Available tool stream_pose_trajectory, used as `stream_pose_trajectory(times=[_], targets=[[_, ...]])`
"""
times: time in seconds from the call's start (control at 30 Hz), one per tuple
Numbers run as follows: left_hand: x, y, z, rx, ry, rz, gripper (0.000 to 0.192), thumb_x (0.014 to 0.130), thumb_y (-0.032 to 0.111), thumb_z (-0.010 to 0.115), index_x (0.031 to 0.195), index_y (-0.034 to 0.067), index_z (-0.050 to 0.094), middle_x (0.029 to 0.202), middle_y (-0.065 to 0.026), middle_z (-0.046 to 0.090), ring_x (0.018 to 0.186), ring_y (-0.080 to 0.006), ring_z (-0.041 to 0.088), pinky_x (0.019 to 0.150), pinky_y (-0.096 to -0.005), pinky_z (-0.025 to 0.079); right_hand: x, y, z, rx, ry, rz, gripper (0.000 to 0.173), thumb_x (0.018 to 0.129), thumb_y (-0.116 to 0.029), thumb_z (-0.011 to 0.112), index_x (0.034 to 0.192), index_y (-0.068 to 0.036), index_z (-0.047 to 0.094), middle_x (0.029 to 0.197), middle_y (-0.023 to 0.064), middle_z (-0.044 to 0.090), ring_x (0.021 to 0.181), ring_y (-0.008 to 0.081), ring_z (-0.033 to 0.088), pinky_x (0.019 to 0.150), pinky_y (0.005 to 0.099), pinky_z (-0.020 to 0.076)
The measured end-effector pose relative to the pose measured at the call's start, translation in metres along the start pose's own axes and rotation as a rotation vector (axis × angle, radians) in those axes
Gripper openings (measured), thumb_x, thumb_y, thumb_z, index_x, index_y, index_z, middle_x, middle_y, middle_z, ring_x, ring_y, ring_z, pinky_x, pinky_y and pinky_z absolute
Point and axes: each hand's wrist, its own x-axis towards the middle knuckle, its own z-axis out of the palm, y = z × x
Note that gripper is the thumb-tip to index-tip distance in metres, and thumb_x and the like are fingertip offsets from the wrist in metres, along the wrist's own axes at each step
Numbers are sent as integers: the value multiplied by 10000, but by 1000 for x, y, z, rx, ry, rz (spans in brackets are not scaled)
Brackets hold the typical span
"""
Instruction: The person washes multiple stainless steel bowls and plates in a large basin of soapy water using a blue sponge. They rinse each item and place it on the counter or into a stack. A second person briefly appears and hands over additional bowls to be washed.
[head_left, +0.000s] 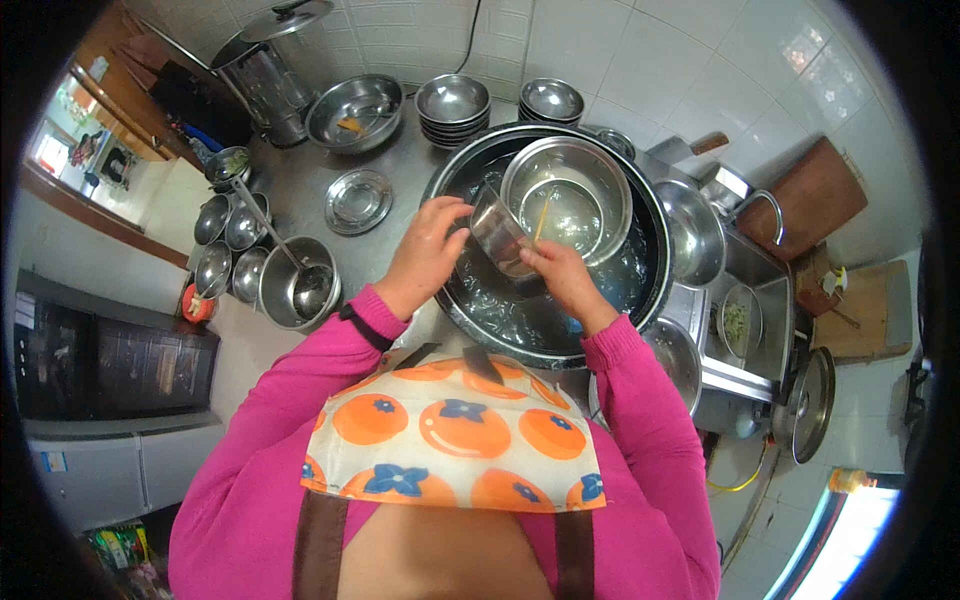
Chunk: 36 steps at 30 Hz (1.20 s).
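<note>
My right hand (566, 281) grips the rim of a steel bowl (499, 232), which is tilted on its side above a large black basin (664, 247) of water. Beside the bowl's left edge is my left hand (429, 251), fingers curved and parted; whether a fingertip touches the rim I cannot tell. A wide steel basin (615, 169) with liquid and a thin yellowish stick (542, 214) in it sits within the black basin, just beyond my right hand.
Stacked steel bowls (453, 101) stand behind the basin, steel lids (358, 201) to its left. Farther left are a steel pot (298, 281) holding a ladle (266, 221) and several small bowls (214, 268). On the right are a sink (765, 270) with a faucet (772, 206) and a cutting board (806, 195).
</note>
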Motion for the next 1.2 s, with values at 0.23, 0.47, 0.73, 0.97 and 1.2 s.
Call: stream_pose_trajectory(times=[0.23,0.47,0.73,0.97,1.2], targets=[[-14,-17,-42,-175,-4,-152,257,903,50,615,1157,34,645,1183,-134,622,1077,-308,615,930,-367,503,-17,-50,-32,866,-96,18,261,1021,-220,589,1195,-26,590,1056,79,688,898,213,694,858,390,583],[-14,-20,-66,-419,-180,-367,251,965,30,567,1204,8,636,1208,-100,618,1087,-194,645,903,-315,537,-44,-82,-31,989,107,9,221,1024,-193,581,1170,-30,609,944,10,650,844,175,662,858,443,590],[6,-9,-100,-1189,-509,-736,508,1055,354,497,1461,66,395,1382,-152,534,1123,-276,639,918,-441,571,-49,-124,40,-509,218,-593,142,836,-35,652,971,-51,692,902,168,675,885,365,647,822,415,508],[12,-49,-99,-1344,-384,-872,419,1011,225,496,1355,-15,504,1304,-154,611,1122,-267,650,974,-464,552,-17,-138,81,-888,44,-632,233,835,-54,620,1066,-70,636,997,85,668,1014,284,631,1037,488,406],[53,-156,-137,-1430,-88,-984,465,939,70,456,1364,-107,394,1388,-264,468,1201,-384,586,1042,-528,519,-13,-127,40,-695,472,-495,350,863,-31,703,1208,-74,664,1237,134,638,1152,326,606,976,402,490]])
